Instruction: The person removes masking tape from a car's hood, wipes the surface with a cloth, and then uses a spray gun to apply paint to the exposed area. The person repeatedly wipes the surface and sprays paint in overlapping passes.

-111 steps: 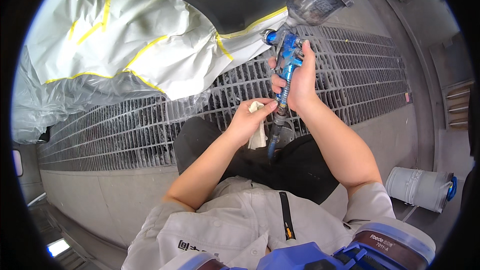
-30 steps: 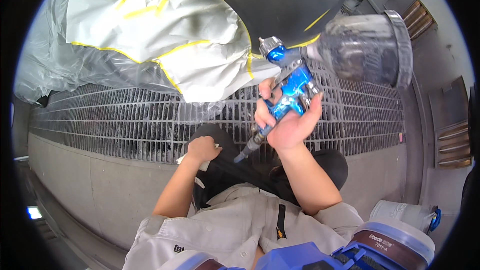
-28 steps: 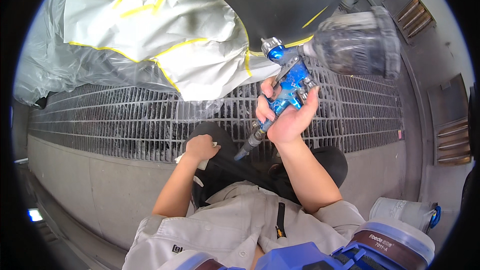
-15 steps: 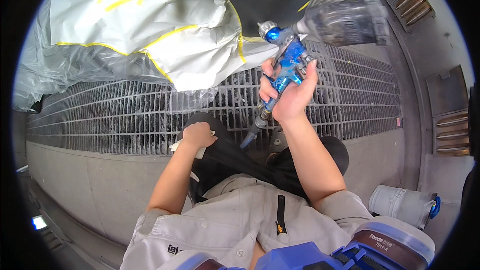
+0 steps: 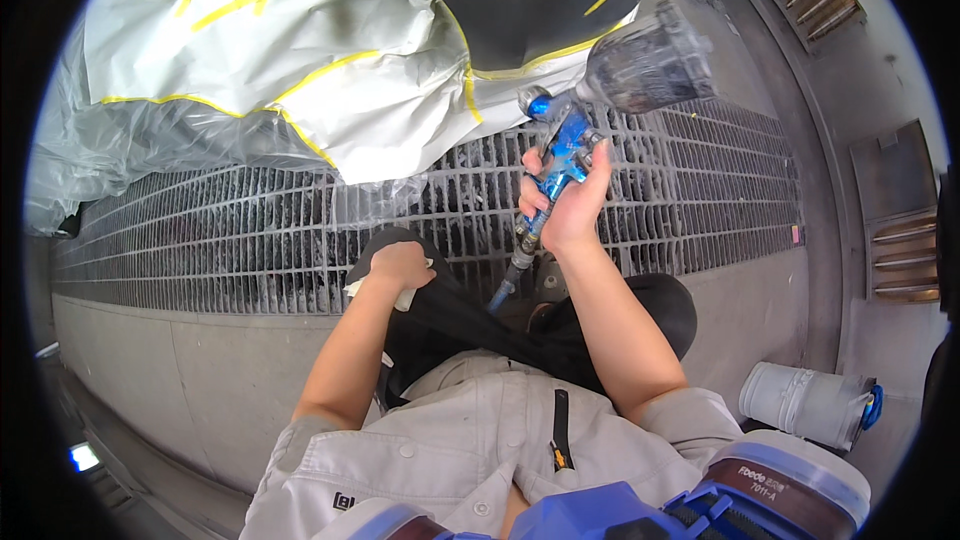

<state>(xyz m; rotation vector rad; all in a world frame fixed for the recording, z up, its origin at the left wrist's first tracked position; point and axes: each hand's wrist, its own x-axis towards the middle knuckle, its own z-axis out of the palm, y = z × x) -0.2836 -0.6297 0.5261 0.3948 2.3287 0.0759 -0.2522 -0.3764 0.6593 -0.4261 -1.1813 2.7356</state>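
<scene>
My right hand (image 5: pixel 575 202) is wrapped round the grip of a blue spray gun (image 5: pixel 568 138), holding it over the floor grating. The gun's clear, grey-smeared paint cup (image 5: pixel 648 65) tilts toward the upper right, and its nozzle points to the upper left. A hose fitting runs down from the grip toward my knees. My left hand (image 5: pixel 400 268) rests on my left knee, closed on a white cloth (image 5: pixel 405 300) whose edges stick out beneath the fingers. Ahead is a dark grey panel (image 5: pixel 530 0), bordered by white masking paper (image 5: pixel 340 60) with yellow tape.
A metal floor grating (image 5: pixel 230 240) stretches across below the panel. Clear plastic sheeting (image 5: pixel 130 155) hangs at the left. A whitish cylindrical container (image 5: pixel 800 402) lies at the lower right, near the wall. A blue respirator (image 5: pixel 610 515) shows at the bottom edge.
The spray gun in my right hand has moved slightly left, its cup down and left, away from the dark panel. My left hand stays on the knee with the cloth.
</scene>
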